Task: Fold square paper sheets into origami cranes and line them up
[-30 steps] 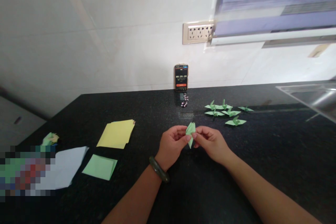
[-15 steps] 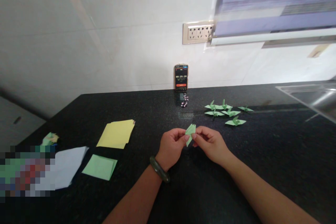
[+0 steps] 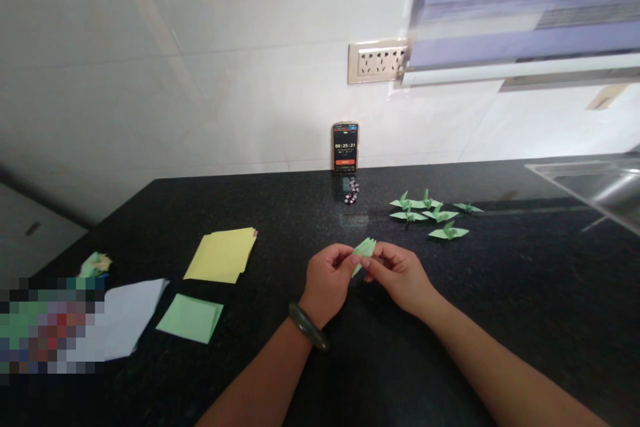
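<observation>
Both my hands pinch a small piece of folded green paper [image 3: 366,248] above the dark counter. My left hand [image 3: 330,280], with a dark bangle at the wrist, grips its left side with thumb and fingers. On the other side my right hand [image 3: 400,275] presses it between thumb and fingers. Fingertips hide the paper's middle. Beyond my right hand, several green paper cranes [image 3: 449,231] stand on the counter. A stack of yellow paper [image 3: 220,257] and some green paper sheets [image 3: 191,319] lie to the left of my left hand.
A phone [image 3: 345,148] showing a timer leans on the wall, with a beaded strap [image 3: 352,191] before it. White paper [image 3: 130,320] and a crumpled green paper bit [image 3: 95,265] lie far left. A metal sink [image 3: 600,190] is at right; a socket panel [image 3: 375,61] is on the wall.
The folded green paper has tilted slightly to the right between my fingers, and my right thumb has shifted a little left along it. Everything else on the counter stays put.
</observation>
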A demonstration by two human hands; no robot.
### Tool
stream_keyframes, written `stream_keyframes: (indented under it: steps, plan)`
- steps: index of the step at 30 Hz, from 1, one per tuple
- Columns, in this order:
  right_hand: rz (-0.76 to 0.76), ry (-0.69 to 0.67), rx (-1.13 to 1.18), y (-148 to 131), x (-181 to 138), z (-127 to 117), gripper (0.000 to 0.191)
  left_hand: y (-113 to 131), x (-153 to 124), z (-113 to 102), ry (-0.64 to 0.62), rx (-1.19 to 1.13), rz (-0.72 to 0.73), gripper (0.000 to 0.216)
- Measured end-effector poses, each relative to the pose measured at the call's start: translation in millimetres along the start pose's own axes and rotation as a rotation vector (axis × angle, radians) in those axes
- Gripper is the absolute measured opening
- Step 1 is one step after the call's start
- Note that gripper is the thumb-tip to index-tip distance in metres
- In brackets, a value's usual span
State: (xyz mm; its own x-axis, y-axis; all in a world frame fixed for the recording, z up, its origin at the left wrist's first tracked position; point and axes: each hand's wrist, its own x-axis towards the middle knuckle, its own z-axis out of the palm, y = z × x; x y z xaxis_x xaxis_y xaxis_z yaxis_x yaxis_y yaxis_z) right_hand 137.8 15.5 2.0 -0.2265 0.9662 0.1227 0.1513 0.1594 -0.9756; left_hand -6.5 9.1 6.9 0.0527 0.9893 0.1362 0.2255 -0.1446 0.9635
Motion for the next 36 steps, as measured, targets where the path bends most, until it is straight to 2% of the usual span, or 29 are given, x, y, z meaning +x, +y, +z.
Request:
stream_keyframes:
  steps: [5,9,12,14,17,18,20,22,24,28,30,33,36]
  plan:
    - [-0.065,-0.003,-0.110,2,-2,1,0.016,1,-1,0,0.019,0.109,0.035,0.021]
    - [-0.100,0.005,-0.166,2,-4,4,0.015,0,-2,1,-0.032,0.008,0.027,0.022]
    - [-0.061,0.033,-0.125,3,-5,6,0.017,-1,-1,3,-0.064,-0.071,-0.026,0.023]
    - [-0.014,0.098,-0.101,5,-3,7,0.020,-2,-1,3,-0.004,-0.056,-0.010,0.019]
    - [0.000,0.237,-0.165,9,-1,5,0.024,-3,-2,4,0.136,0.029,0.126,0.018]
    - [-0.025,0.270,-0.206,9,-1,4,0.024,-3,-2,5,0.142,0.047,0.168,0.019]
    - [-0.118,0.292,-0.279,7,-1,3,0.018,-2,-3,6,0.069,0.036,0.195,0.020]
    - [-0.225,0.260,-0.331,3,-2,2,0.011,-2,-4,8,-0.026,-0.040,0.148,0.023]
    - [-0.315,0.210,-0.356,-2,-4,1,0.010,-2,-3,8,-0.070,-0.144,0.072,0.026]
    - [-0.433,0.133,-0.339,-6,-6,1,0.015,-3,0,6,-0.043,-0.282,-0.038,0.024]
    - [-0.400,0.126,-0.306,-4,-6,2,0.014,-3,2,5,-0.028,-0.313,-0.084,0.020]
    - [-0.216,0.206,-0.192,0,-4,3,0.008,-3,3,4,-0.039,-0.348,-0.135,0.019]
    - [-0.092,0.253,-0.098,3,-2,3,0.013,-2,2,3,-0.066,-0.286,-0.101,0.018]
